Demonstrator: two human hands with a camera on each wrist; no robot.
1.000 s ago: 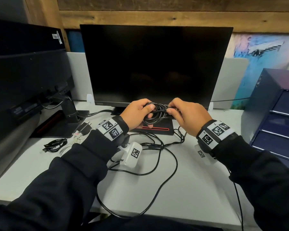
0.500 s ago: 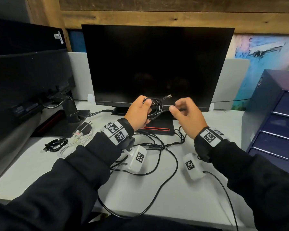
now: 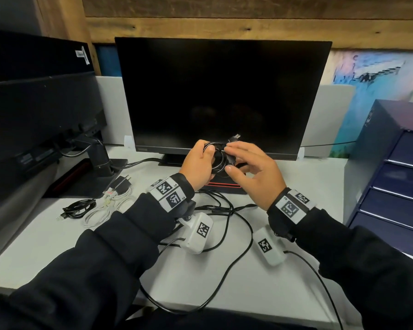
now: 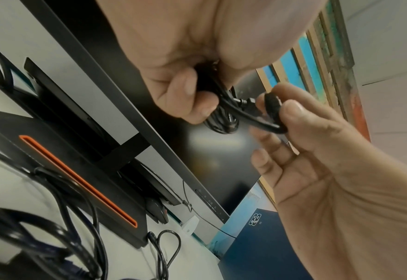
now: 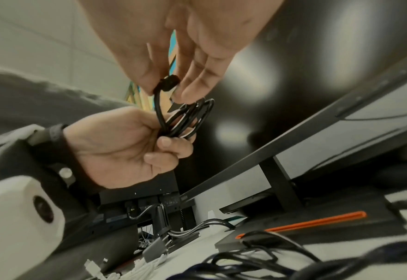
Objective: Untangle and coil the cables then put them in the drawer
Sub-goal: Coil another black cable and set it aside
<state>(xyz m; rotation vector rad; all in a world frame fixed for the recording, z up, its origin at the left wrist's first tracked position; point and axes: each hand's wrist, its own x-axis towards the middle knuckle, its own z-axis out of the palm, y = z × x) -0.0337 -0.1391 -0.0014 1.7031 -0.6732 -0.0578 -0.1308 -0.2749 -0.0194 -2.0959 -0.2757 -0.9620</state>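
A: Where is the cable?

B: The black coil [image 3: 218, 158] is held up in front of the monitor [image 3: 222, 96], above its base [image 3: 224, 185]. The left hand [image 3: 198, 163] has it, fingers [image 5: 171, 146] curled round the bundled loops and thumb pressed on top.

A: And the right hand?

B: The right hand [image 3: 253, 172] pinches the free end of the same cable between thumb and forefinger. From the left wrist view that end [image 4: 272, 106] bends in a short arc out of the coil. The other fingers [image 4: 267, 163] are spread loose and hold nothing.

A: Is a plug showing?

B: One connector [image 3: 235, 137] sticks up just above the two hands, against the dark screen.

A: What else lies on the desk?

B: The desk [image 3: 272, 282] carries a loose black cable [image 3: 239, 248] running in wide loops below the wrists. At the left sit a small black bundle [image 3: 78, 209], a white cable [image 3: 105, 210] just beside it and a black charger [image 3: 122, 183] behind them.

A: The drawers?

B: The blue drawer unit [image 3: 396, 177] stands at the right edge, well apart from the hands. Its visible drawers look closed.
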